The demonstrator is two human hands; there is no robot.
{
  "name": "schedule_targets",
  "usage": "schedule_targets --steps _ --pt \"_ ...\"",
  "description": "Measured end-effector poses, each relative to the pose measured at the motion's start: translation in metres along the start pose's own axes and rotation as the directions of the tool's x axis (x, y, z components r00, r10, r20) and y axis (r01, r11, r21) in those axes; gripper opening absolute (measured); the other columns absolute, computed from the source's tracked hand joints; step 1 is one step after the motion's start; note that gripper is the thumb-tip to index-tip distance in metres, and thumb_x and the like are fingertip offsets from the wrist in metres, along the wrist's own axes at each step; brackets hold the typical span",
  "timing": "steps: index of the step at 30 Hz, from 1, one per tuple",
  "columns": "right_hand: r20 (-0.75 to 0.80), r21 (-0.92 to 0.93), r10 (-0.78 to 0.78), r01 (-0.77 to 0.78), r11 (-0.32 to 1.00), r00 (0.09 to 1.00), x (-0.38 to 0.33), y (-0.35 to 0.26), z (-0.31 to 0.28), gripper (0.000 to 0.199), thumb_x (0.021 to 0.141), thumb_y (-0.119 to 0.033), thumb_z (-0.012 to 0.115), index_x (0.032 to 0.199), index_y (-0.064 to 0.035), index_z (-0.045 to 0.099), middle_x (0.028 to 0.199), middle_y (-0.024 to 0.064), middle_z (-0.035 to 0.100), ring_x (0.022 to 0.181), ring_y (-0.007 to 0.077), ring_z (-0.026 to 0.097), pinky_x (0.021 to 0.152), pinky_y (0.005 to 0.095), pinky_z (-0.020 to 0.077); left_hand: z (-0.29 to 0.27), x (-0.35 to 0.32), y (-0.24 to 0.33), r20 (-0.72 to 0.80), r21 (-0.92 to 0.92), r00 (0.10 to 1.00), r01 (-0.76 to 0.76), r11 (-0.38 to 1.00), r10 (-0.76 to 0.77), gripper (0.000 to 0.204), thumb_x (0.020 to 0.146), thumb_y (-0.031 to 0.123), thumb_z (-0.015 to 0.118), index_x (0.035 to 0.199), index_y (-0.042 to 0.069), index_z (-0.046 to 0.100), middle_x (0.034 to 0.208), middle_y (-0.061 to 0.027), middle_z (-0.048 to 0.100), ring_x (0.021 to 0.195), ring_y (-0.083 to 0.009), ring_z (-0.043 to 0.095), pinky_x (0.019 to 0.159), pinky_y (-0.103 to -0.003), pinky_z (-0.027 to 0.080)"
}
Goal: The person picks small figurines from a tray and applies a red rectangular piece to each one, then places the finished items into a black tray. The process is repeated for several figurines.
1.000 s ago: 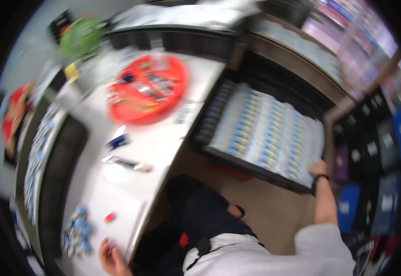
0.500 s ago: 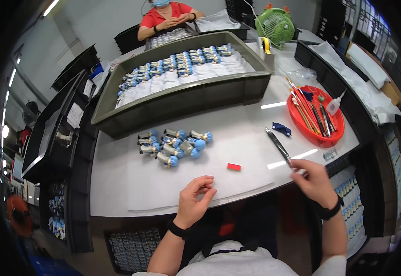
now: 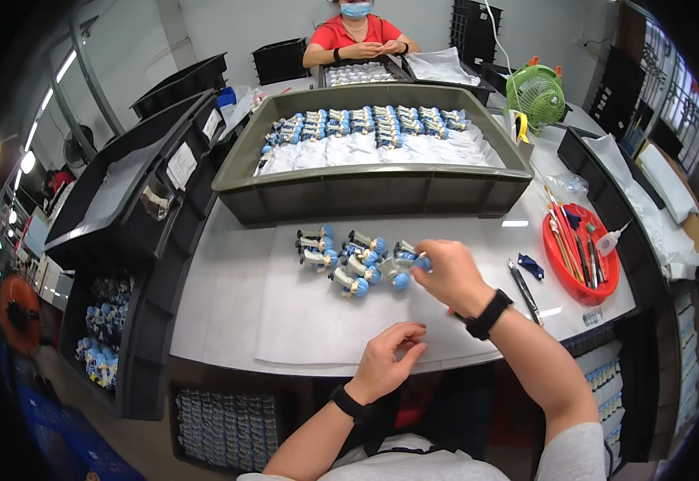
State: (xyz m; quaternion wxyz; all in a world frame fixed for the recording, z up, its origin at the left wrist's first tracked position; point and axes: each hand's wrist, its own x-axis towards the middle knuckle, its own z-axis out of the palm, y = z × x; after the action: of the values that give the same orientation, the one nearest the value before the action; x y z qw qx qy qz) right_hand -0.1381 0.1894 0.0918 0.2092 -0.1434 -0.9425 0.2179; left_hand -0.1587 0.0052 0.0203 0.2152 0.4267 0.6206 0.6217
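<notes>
My right hand reaches over the white sheet, its fingers closed at the blue head of a small figurine on the right side of a loose group. Several more figurines with blue heads, grey bodies and dark feet lie there on their sides. My left hand rests at the sheet's front edge, fingers loosely curled and thumb apart, with nothing seen in it. A red block shows only in part beside my right wrist. A dark pen-like tool lies to the right.
Behind the group stands a large olive tray with rows of figurines on white cloth. At right, a red round dish holds brushes and a small bottle. Black bins line the left. Across the table a person works near a green fan.
My right hand has left the pen-like tool and moved left to the figurine at the group's right side. The view has shifted; my left hand stays near the front edge.
</notes>
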Motion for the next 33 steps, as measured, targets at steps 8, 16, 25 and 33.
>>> schedule_targets --steps 8,16,25,33 --pt "0.077 0.601 0.304 -0.287 0.746 0.95 -0.074 -0.024 -0.01 0.02 0.08 -0.012 0.075 0.085 0.0052 0.066 0.071 0.0094 0.069 0.064 0.0084 0.064 0.059 0.0226 0.0527 0.003 -0.002 0.005 -0.23 0.184 0.936 -0.229 0.956 0.268 0.053 0.073 0.007 0.078 0.123 0.009 0.059 0.135 -0.015 0.044 0.122 -0.0323 0.044 0.099 -0.041 0.041" --pt "0.122 0.827 0.327 -0.278 0.488 0.937 -0.104 -0.021 0.007 0.018 0.091 -0.011 0.063 0.099 0.0052 0.066 0.09 0.0093 0.069 0.077 0.0133 0.066 0.069 0.0258 0.0551 0.0 -0.002 -0.007 -0.256 -0.012 0.953 -0.174 0.985 0.165 0.036 0.083 0.017 0.072 0.115 0.002 0.063 0.121 -0.0119 0.054 0.106 -0.0223 0.058 0.087 -0.034 0.052" --pt "0.206 0.928 0.145 -0.24 0.285 0.968 -0.109 -0.011 0.041 0.027 0.096 -0.016 0.057 0.113 0.0054 0.061 0.106 0.0142 0.066 0.089 0.0171 0.065 0.075 0.0301 0.0565 -0.012 -0.003 -0.007 -0.122 -0.597 0.952 0.157 0.787 -0.282 0.048 0.1 0.038 0.043 0.126 -0.002 0.05 0.1 -0.0078 0.061 0.088 -0.0161 0.065 0.076 -0.03 0.058" --pt "0.137 0.947 0.242 -0.199 0.251 0.96 -0.116 -0.01 0.046 0.023 0.096 -0.012 0.056 0.111 0.0043 0.06 0.102 0.0115 0.065 0.088 0.0166 0.064 0.067 0.0294 0.058 -0.005 0.003 0.0 -0.208 -0.498 0.935 0.151 0.854 -0.286 0.043 0.098 0.034 0.05 0.119 -0.003 0.057 0.098 -0.0087 0.065 0.08 -0.0141 0.065 0.064 -0.025 0.058"
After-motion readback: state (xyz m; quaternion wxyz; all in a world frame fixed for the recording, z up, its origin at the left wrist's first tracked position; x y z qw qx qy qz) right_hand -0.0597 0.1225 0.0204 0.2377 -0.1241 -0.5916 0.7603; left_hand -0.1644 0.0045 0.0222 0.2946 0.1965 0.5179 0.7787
